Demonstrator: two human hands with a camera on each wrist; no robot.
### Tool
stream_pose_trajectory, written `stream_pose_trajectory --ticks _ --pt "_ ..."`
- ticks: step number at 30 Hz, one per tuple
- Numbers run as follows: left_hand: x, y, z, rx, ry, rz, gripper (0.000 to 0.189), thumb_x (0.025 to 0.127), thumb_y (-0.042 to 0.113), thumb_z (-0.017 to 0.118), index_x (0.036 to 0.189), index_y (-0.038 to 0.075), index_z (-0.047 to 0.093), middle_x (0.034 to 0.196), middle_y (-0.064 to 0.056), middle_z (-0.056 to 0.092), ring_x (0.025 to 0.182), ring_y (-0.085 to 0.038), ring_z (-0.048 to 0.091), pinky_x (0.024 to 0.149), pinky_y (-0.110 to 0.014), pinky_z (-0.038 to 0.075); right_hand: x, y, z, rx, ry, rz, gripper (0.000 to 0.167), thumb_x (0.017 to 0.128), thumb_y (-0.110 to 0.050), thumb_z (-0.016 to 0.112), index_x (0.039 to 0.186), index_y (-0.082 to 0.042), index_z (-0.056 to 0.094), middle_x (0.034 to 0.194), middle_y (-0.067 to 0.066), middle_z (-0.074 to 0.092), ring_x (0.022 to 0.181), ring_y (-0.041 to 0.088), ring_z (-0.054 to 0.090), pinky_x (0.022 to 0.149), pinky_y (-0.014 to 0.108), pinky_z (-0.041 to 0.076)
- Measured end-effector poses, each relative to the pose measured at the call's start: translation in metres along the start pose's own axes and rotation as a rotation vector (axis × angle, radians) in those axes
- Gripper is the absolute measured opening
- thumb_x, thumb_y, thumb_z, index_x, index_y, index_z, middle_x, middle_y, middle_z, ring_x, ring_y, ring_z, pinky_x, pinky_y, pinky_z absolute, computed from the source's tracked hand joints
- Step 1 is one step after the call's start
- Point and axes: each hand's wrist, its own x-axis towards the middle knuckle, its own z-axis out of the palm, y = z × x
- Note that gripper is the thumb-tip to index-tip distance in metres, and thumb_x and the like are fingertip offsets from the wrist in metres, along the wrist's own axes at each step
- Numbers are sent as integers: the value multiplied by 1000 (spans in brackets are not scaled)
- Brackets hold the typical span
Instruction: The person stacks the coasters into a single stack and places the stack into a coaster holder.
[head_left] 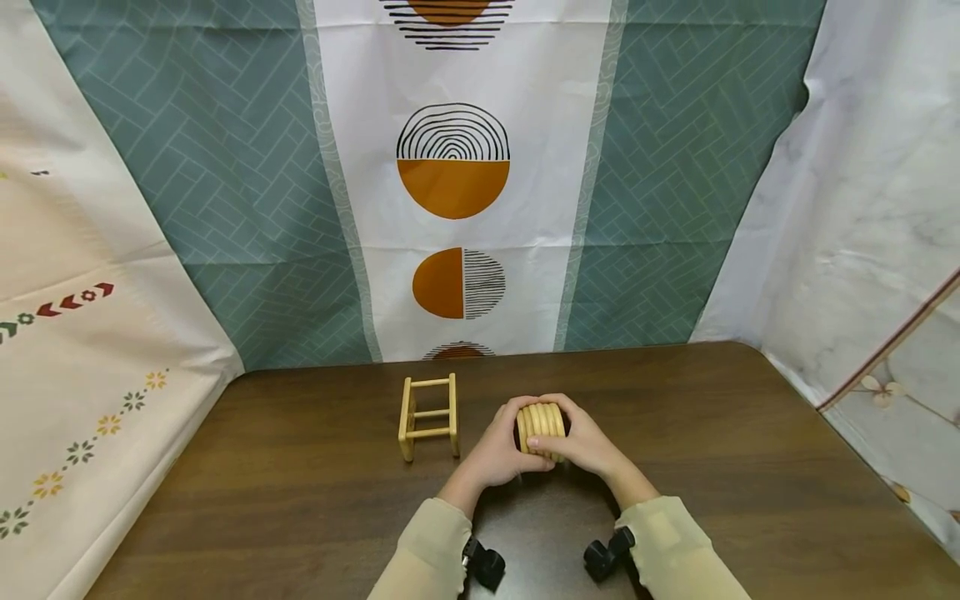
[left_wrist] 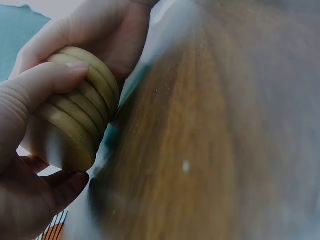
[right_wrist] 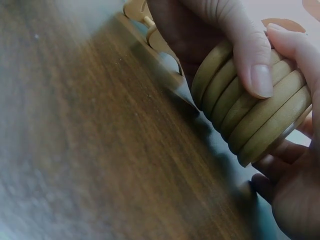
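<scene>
Between the two hands is a stack of several round wooden coasters (head_left: 542, 423), turned on its side so the rims line up in a row. My left hand (head_left: 497, 454) holds it from the left and my right hand (head_left: 592, 447) from the right. In the left wrist view a thumb lies across the rims of the coasters (left_wrist: 82, 112), while other fingers curl under the near end. The right wrist view shows the coasters (right_wrist: 250, 107) pressed together, slightly fanned, with both hands around them. The palms hide the flat end faces.
Left of the hands, a small wooden rack (head_left: 431, 415) with thin rails stands on the dark brown table (head_left: 300, 500). A patterned cloth (head_left: 453, 233) hangs behind the table's back edge. Light cloths drape along both sides.
</scene>
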Motion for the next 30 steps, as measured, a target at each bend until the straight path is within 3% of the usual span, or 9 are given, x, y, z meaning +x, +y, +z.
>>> stream_pose_trajectory --ticks 11,18,21,28,30 --pt "-3 6 -8 40 2 -2 86 68 26 85 138 23 37 131 -8 43 101 -18 49 84 -35 45 2 -5 2 -6 -8 -11 55 80 -16 74 127 -4 48 114 18 55 87 18 55 73 35 50" --pt "-5 9 -14 36 5 9 85 68 26 85 138 21 36 129 -9 43 102 -18 49 87 -36 45 15 17 4 0 -2 -36 53 80 -17 75 126 -10 50 115 17 55 88 21 56 74 37 50" --pt "-6 12 -18 34 -2 10 85 69 27 85 138 21 36 130 -9 42 103 -19 49 88 -38 44 17 16 4 -11 -2 -58 52 80 -21 75 125 -12 50 113 16 56 87 21 56 72 36 51" --pt "-8 20 -26 51 -6 5 83 70 30 84 138 24 35 130 -12 40 102 -20 50 87 -39 46 8 -26 3 -11 -12 -52 49 81 -14 72 124 -4 50 115 19 54 89 20 54 75 36 49" --pt "-8 23 -28 57 -7 5 83 71 30 83 137 24 35 130 -12 40 103 -20 50 87 -39 46 9 -28 4 -19 -9 -63 48 82 -14 71 124 -4 50 115 18 55 89 19 54 75 35 49"
